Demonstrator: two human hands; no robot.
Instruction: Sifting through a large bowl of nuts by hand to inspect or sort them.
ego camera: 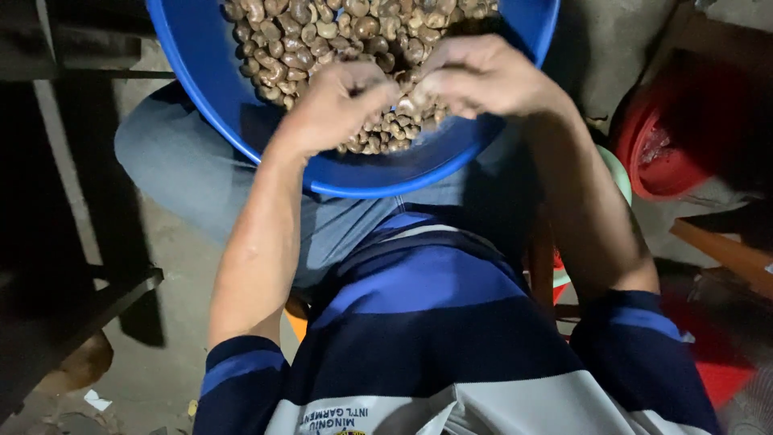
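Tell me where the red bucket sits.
In the head view, the red bucket sits on the floor at the person's right, beside the blue basin of nuts.

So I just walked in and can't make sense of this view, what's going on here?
A seated person has a big blue basin resting on their lap, filled with brownish nuts. Both hands meet over the pile: the left hand and the right hand pinch one pale nut between their fingertips. A red bucket stands off to the side.

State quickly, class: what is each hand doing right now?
Left hand: closed, pinching a pale nut over the blue bowl.
Right hand: closed on the same nut.
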